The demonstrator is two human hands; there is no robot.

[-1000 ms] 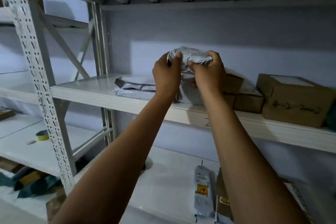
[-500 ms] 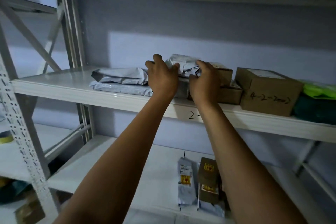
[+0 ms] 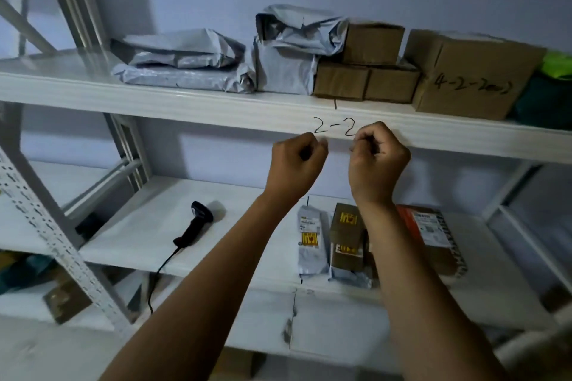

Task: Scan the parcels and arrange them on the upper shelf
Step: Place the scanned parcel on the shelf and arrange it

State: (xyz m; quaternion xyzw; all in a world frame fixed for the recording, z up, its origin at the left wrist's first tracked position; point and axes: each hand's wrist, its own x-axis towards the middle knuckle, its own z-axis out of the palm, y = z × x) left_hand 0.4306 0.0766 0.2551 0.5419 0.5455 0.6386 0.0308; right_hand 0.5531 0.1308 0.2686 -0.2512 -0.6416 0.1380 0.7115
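left hand (image 3: 297, 161) and right hand (image 3: 379, 158): each grip curled, empty, just under the upper shelf (image 3: 216, 105) edge. grey parcel (image 3: 298, 29) sits atop a mailer (image 3: 284, 74), butted against boxes (image 3: 373, 43), probably for stability. likely-unscanned parcels (image 3: 345, 235) lie near the scanner (image 3: 193, 227) below.

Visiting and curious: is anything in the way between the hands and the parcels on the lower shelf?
Nothing visible. The left hand and right hand are empty above the lower shelf; only open air lies between them and the grey pouch, brown box and scanner.
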